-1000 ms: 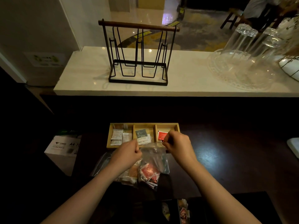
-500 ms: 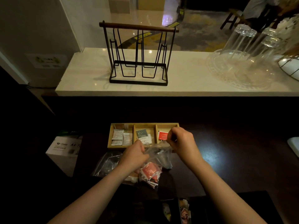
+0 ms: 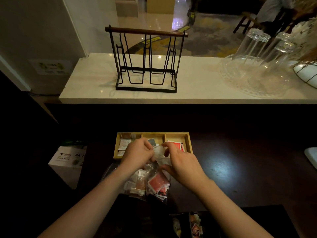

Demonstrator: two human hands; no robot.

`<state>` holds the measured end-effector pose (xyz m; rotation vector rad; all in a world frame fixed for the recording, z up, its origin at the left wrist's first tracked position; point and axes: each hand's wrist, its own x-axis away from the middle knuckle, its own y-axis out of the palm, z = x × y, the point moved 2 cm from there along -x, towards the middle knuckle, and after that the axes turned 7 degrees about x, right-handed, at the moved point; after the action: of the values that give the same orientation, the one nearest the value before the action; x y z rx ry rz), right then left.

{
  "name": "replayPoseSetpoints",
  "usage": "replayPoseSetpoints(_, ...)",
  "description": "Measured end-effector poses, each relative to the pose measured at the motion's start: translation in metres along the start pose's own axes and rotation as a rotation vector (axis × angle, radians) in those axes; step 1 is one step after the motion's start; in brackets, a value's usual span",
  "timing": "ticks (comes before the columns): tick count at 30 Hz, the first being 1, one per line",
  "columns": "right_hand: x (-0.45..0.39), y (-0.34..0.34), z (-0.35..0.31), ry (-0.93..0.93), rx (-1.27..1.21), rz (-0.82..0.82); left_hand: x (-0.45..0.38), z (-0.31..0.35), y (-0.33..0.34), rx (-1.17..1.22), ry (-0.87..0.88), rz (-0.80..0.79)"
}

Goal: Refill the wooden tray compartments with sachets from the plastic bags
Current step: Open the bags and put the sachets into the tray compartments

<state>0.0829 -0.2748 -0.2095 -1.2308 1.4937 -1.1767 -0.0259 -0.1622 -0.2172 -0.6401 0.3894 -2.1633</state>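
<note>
A wooden tray (image 3: pixel 187 140) with three compartments sits on the dark table; white sachets lie in the left one, a grey one in the middle, red ones in the right. In front of it lies a clear plastic bag (image 3: pixel 158 183) of red sachets, beside another bag (image 3: pixel 137 184) of white and brown sachets. My left hand (image 3: pixel 137 154) and my right hand (image 3: pixel 181 162) both pinch the crumpled top of the red-sachet bag, close together over the tray's near edge. My hands hide part of the middle compartment.
A black wire rack (image 3: pixel 145 60) with a wooden handle and upturned glasses (image 3: pixel 260 62) on a clear platter stand on the pale raised counter. A white A4 paper box (image 3: pixel 68 160) sits at the left. More sachets (image 3: pixel 195 224) show at the bottom edge.
My hands have drawn closer together and moved slightly forward over the tray's near edge, bunching the top of the bag between them.
</note>
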Motion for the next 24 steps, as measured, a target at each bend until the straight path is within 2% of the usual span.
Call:
replayPoseSetpoints(4,-0.017,0.002,-0.007,-0.091,-0.017,0.083,0.004,0.004,-0.014,0.024,0.1,-0.129)
replayPoseSetpoints(7,-0.03,-0.007,-0.015,-0.131,0.002,0.178,0.003,0.0,-0.028,0.248,0.137,-0.107)
replayPoseSetpoints(9,-0.042,-0.018,-0.012,-0.103,-0.048,0.221,-0.001,-0.018,-0.039,0.4,0.064,0.012)
replayPoseSetpoints(11,-0.053,-0.03,-0.012,-0.072,-0.234,0.226,-0.006,-0.049,-0.042,0.407,-0.107,0.088)
replayPoseSetpoints(12,-0.059,-0.036,-0.013,-0.062,-0.332,0.221,-0.006,-0.066,-0.037,0.442,-0.23,0.057)
replayPoseSetpoints(14,-0.068,-0.047,-0.018,-0.051,-0.464,0.221,-0.002,-0.087,-0.02,0.635,-0.468,-0.11)
replayPoseSetpoints(15,-0.071,-0.051,-0.02,-0.042,-0.509,0.22,0.001,-0.091,-0.012,0.745,-0.526,-0.195)
replayPoseSetpoints(16,-0.073,-0.055,-0.023,-0.034,-0.553,0.214,0.003,-0.092,-0.006,0.843,-0.541,-0.248)
replayPoseSetpoints(18,-0.078,-0.061,-0.026,-0.027,-0.642,0.18,0.002,-0.088,-0.001,0.973,-0.504,-0.223)
replayPoseSetpoints(20,-0.082,-0.065,-0.03,-0.042,-0.693,0.144,-0.005,-0.084,-0.002,0.963,-0.457,-0.159)
replayPoseSetpoints(24,-0.09,-0.073,-0.04,-0.079,-0.619,0.171,-0.011,-0.076,-0.002,1.07,-0.471,-0.219)
